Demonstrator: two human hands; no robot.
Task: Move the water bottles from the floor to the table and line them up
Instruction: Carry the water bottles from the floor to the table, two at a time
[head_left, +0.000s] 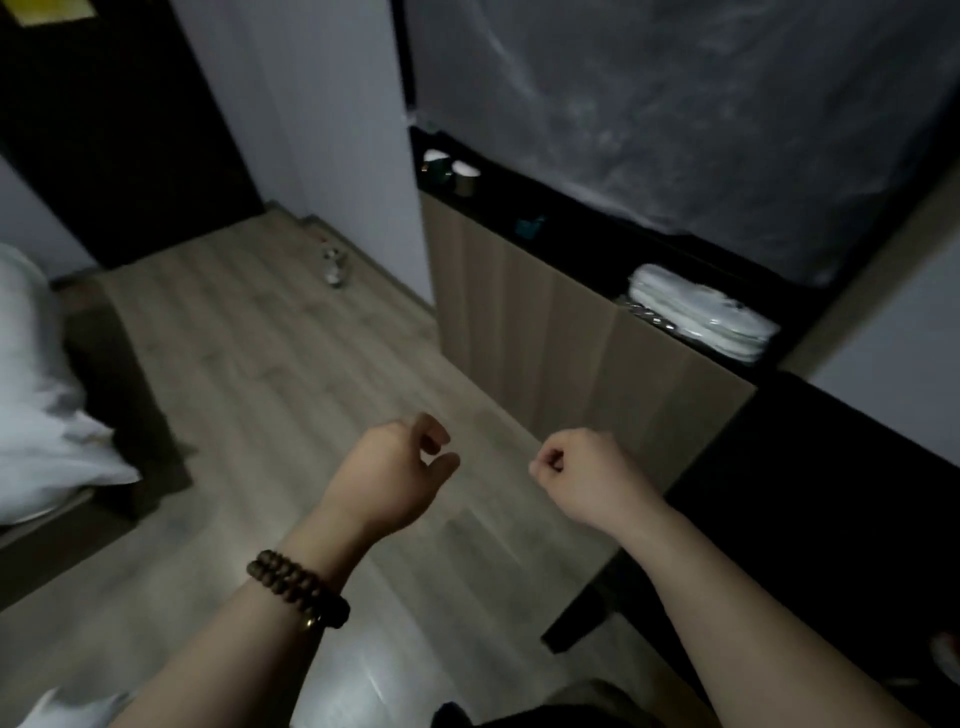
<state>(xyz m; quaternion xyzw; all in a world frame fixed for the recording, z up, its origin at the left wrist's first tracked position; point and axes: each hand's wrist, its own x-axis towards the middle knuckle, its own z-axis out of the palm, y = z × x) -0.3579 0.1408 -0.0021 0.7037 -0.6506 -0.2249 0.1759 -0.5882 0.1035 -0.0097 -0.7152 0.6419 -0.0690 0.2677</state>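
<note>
The water bottles (335, 267) stand in a small, blurred cluster on the floor (249, 374) by the far wall, well apart from both hands. The left hand (389, 478) is loosely curled and empty; the right hand (582, 473) is clenched on nothing. It is best to walk close, crouch, and grip one bottle round its body before turning to the dark table (831, 519).

A pale wood-plank floor (249, 364) carries blurred clear plastic water bottles (335, 266) near a white wall (332, 130). A black cabinet ledge (571, 228) bears white cups (460, 169) and stacked white packets (701, 314).
</note>
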